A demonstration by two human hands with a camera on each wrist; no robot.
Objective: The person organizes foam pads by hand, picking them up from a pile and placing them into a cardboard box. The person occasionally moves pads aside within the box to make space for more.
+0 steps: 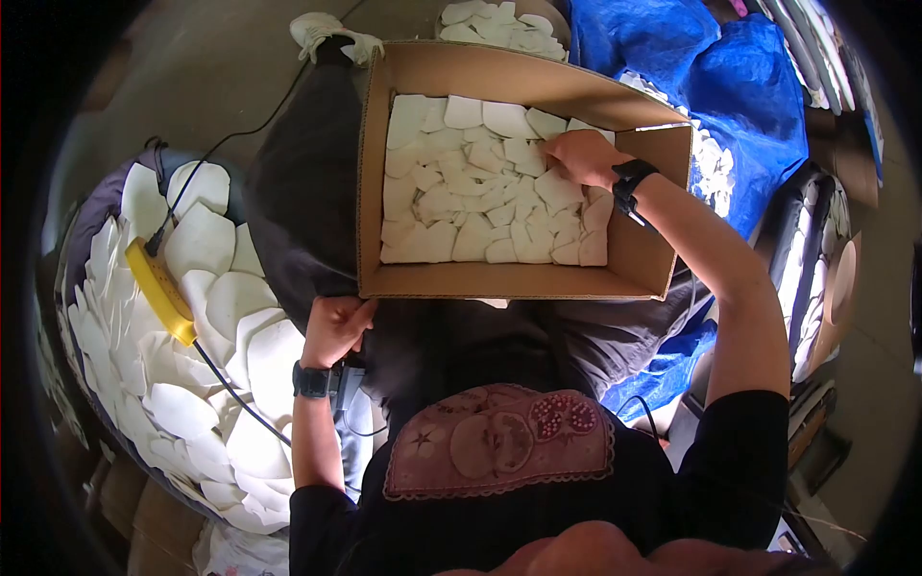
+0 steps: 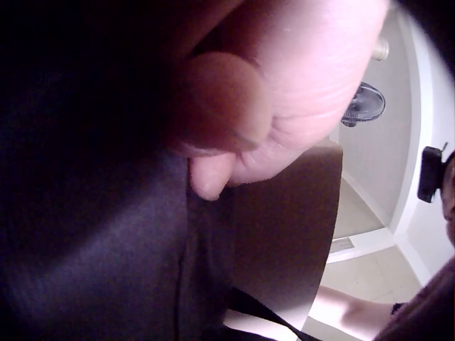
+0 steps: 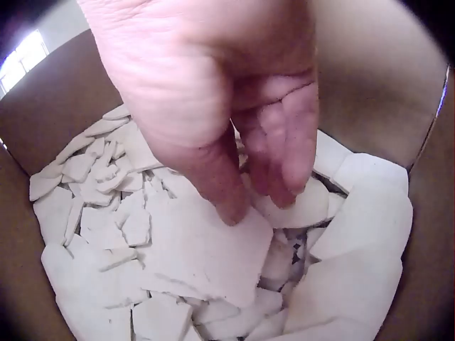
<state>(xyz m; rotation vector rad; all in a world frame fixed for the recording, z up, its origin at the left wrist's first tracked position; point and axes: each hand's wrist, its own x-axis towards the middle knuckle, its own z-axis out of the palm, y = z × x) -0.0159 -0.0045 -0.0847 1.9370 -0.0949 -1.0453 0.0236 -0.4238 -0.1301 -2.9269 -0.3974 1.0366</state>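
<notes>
A cardboard box (image 1: 519, 280), propped on the person's lap, holds a layer of broken, flat white pieces (image 1: 471, 206). Inside its right part, my right hand (image 1: 581, 156) reaches down to the pieces. In the right wrist view the thumb (image 3: 231, 206) lies on a large flat white piece (image 3: 206, 249), with the other fingers bent beyond its edge, pinching it. My left hand (image 1: 336, 328) is at the box's near left corner, by the dark trousers. Its fingers (image 2: 211, 177) are loosely curled beside the box's outer wall (image 2: 288, 227), with nothing seen in them.
Left of the lap stands a large cloth-edged container of bigger white pieces (image 1: 202, 240), with a yellow power strip (image 1: 163, 293) and its cord across it. A basin of pieces (image 1: 504, 29) and a blue tarp (image 1: 740, 106) lie beyond the box.
</notes>
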